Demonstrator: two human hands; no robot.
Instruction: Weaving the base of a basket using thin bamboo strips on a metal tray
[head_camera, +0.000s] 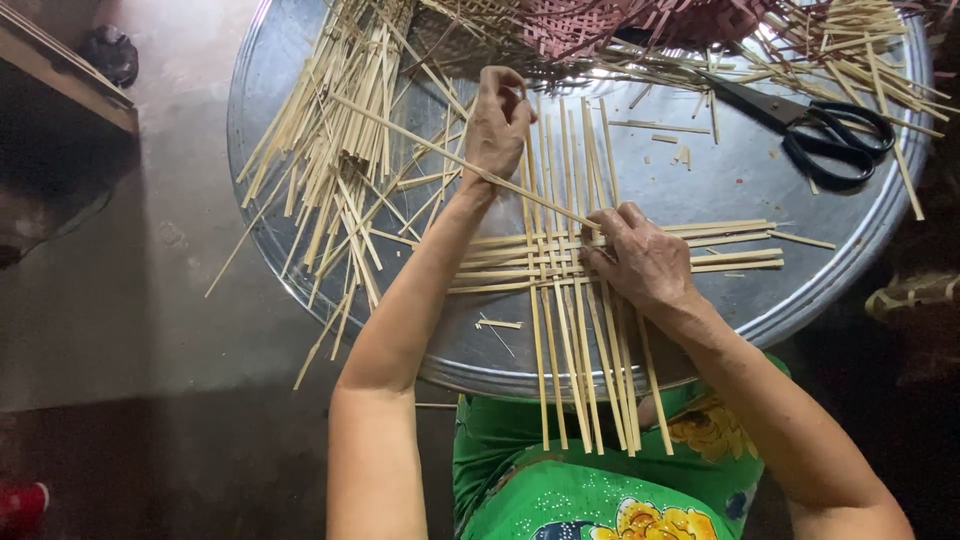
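Strips of pale split bamboo are being worked on a round metal tray (300, 60) that is seen from above and fills most of the view. At its centre lies a small woven mat (560, 262), where a band of flat strips running from 9 to 3 o'clock is crossed by a band running from 12 to 6 o'clock, whose lower ends overhang the tray's rim above a green floral garment (560, 490).

The right hand (640, 262) is laid flat on the crossing, fingers narrow and pressed down on the strips, apparently so that the weave is kept from sliding or springing open. The left hand (497, 122) is raised at 12 o'clock of the mat, fingers curled shut on the upright strips' upper ends; it seems that these are being lifted apart so that another strip can be passed between them. One long thin strip (420, 140) runs aslant from 10 o'clock, under the left hand, down to the right hand's fingertips.

The mat looks loose and open, with only a few rows interlaced and long free ends on every side. The strips are straw-coloured, thin and straight.

A loose heap of spare strips (340, 150) is spread at 9 to 11 o'clock, within the left hand's reach. Black scissors (820, 135) lie at 2 o'clock, well apart from both hands. Reddish woven work (620, 25) sits at 12 o'clock.
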